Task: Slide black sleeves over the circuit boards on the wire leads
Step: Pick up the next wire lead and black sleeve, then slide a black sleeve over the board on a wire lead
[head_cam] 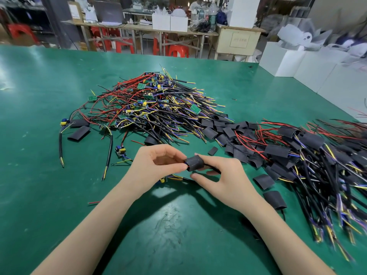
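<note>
Here two hands, left hand [156, 163] and right hand [224, 181], pinch one black sleeve [195, 164].

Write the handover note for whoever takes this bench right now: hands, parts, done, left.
Left hand: pinches one end of the black sleeve.
Right hand: holds the sleeve's other end, a black lead running under the fingers.
Unsleeved boards: big pile at mid-table, one loose board nearer the left hand.
Spare sleeves: right of that pile, a few scattered.
Done: sleeved leads heaped at right.
Left: seat this sleeve, then work through the pile.
</note>
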### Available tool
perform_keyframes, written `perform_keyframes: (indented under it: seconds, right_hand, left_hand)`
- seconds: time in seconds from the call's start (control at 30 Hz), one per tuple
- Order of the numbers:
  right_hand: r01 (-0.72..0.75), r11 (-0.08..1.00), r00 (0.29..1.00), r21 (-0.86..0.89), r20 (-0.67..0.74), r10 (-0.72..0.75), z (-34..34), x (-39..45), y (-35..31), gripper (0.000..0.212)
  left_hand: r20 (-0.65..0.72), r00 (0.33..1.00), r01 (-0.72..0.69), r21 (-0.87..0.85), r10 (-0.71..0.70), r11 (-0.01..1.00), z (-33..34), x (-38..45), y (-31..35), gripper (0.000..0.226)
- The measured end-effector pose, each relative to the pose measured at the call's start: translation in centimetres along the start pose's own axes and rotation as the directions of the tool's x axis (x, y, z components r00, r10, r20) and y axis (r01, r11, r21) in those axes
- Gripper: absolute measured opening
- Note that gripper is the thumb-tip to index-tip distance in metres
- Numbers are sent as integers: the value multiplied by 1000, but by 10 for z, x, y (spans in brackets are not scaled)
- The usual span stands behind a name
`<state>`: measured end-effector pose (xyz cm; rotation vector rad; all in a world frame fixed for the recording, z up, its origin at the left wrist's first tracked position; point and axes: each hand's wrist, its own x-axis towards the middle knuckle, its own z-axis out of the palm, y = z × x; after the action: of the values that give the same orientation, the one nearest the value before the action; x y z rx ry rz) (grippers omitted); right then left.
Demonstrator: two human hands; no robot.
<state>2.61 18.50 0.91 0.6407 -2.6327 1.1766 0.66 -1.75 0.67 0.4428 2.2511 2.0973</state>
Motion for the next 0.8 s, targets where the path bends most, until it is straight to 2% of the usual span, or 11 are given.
perform_keyframes:
  seconds: [0.1,0.17,0.3,0.37,0.47,0.53,0.57,0.6,0.67,0.73,0.8]
  right_hand:
    - [49,999,999,4,13,-49,-2,1,-1,19]
    - [96,995,994,-38,-49,-98,-4,2,-2,17]
    - [99,991,964,-87,-239,-117,-19,4,-6,21]
    - [93,983,890,-157,-430,-153,-38,1,-5,22]
    - [-90,975,662,-205,-743,-96,-78,-4,9,30]
    - [-324,925,521,-200,-854,-2,-102,-10,26,33]
    - [-461,860,485,-216,-874,41,-110,-13,36,36]
    - [-585,771,486,-252,-870,84,-116,-17,46,40]
    - [-711,626,537,-320,-822,190,-119,-22,60,44]
    - [-755,584,530,-298,-802,276,-116,-24,64,51]
    - [-735,601,522,-315,-829,204,-113,-24,59,55]
  left_hand:
    - [3,1000,3,-3,-3,1000,1,1,-1,17]
    - [-11,1000,-11,0,11,1000,0,2,-2,16]
    - [-82,994,-74,50,78,996,-3,5,-3,15]
    - [-143,981,-111,127,129,986,-7,8,-4,15]
    - [-292,939,-124,206,182,971,-18,12,-8,11]
    - [-373,906,-112,246,201,963,-24,14,-9,12]
    - [-397,895,-102,260,203,960,-27,15,-9,12]
    - [-412,888,-91,274,203,957,-29,16,-9,13]
    - [-431,879,-66,312,203,948,-33,16,-10,15]
    - [-450,871,-23,365,199,931,-35,16,-11,16]
    - [-451,871,18,428,196,903,-37,16,-10,13]
